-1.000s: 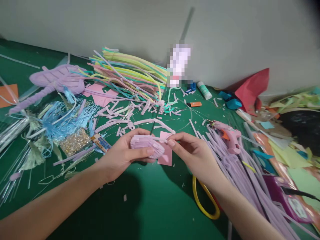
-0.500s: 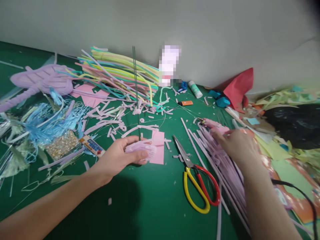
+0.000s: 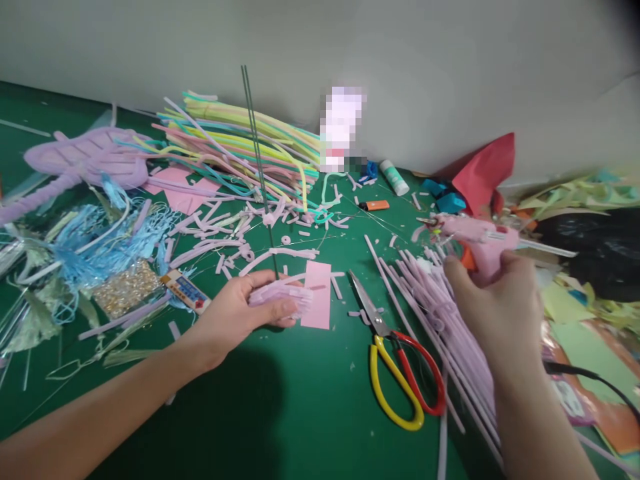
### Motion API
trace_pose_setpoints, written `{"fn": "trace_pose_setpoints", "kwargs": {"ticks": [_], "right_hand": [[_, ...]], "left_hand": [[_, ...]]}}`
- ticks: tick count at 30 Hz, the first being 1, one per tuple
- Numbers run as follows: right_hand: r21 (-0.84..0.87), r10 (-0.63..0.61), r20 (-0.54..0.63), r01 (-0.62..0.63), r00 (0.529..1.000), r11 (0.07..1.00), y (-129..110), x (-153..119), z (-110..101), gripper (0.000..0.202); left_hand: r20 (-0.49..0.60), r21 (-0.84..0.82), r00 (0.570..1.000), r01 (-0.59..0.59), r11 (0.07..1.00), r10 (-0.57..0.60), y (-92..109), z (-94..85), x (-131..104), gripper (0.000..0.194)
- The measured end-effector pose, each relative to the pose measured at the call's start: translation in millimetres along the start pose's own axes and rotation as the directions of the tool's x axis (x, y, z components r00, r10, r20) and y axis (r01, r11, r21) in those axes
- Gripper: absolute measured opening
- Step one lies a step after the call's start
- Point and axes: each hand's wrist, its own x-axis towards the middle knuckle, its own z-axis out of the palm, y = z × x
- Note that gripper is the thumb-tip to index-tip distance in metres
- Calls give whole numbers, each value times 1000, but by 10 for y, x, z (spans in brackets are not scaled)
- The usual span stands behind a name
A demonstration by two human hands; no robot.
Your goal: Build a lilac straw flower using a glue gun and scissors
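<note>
My left hand (image 3: 255, 303) is closed around a bundle of short lilac fuzzy stems (image 3: 287, 300); two thin dark green wires (image 3: 257, 147) rise from it, leaning left. Close by its fingertips, a pink paper rectangle (image 3: 320, 307) lies on the table. My right hand (image 3: 505, 300) grips the handle of a pink hot glue gun (image 3: 480, 237), raised above the bundle of long lilac stems (image 3: 430, 307). The gun's nozzle points left and a clear glue stick (image 3: 547, 247) sticks out at its back. Between my hands lie scissors (image 3: 390, 353) with one yellow and one red handle, blades apart.
Multicoloured fuzzy stems (image 3: 250, 147) are heaped at the back, with lilac cut pieces in front. Blue tassels (image 3: 115, 233) and a bag of gold beads (image 3: 125, 291) lie left. An orange lighter (image 3: 375, 205) sits mid-table. A black cord (image 3: 580, 370) runs at right.
My right hand has lifted the glue gun off the lilac stems, up and to the right. The green wires in my left hand tilt further left.
</note>
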Motion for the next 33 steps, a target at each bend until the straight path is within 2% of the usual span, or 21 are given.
{"fn": "trace_pose_setpoints", "kwargs": {"ticks": [3, 6, 10, 14, 16, 23, 27, 31, 33], "right_hand": [[19, 48, 37, -49, 998, 999, -307, -270, -38, 48], [145, 30, 89, -43, 996, 989, -490, -495, 21, 43], [214, -8, -35, 16, 999, 977, -510, -655, 153, 35], [176, -100, -74, 111, 992, 978, -478, -733, 244, 28], [164, -130, -71, 140, 989, 976, -474, -755, 268, 29], [157, -124, -79, 135, 989, 978, -497, -693, 252, 35], [142, -131, -64, 139, 989, 980, -529, -623, 190, 37], [122, -130, -113, 143, 985, 982, -524, -555, 139, 37], [121, -175, -127, 190, 976, 974, -567, -505, 127, 38]], "left_hand": [[-13, -12, 1000, -11, 1000, 11, -9, 0, -11, 42], [-18, 1, 1000, -24, 1000, 24, -9, -7, -30, 37], [16, 40, 998, -55, 998, 55, -4, -11, -36, 30], [29, 32, 997, -73, 997, 72, -6, -17, -26, 27], [41, 50, 996, -84, 995, 82, -8, -26, -23, 25], [61, 46, 995, -84, 995, 81, -17, -35, -13, 25], [27, 9, 995, -91, 996, 91, -23, -25, -11, 28], [-18, -21, 998, -65, 998, 65, -27, -24, -12, 35], [-35, -26, 998, -50, 998, 50, -23, -19, -14, 37]]}}
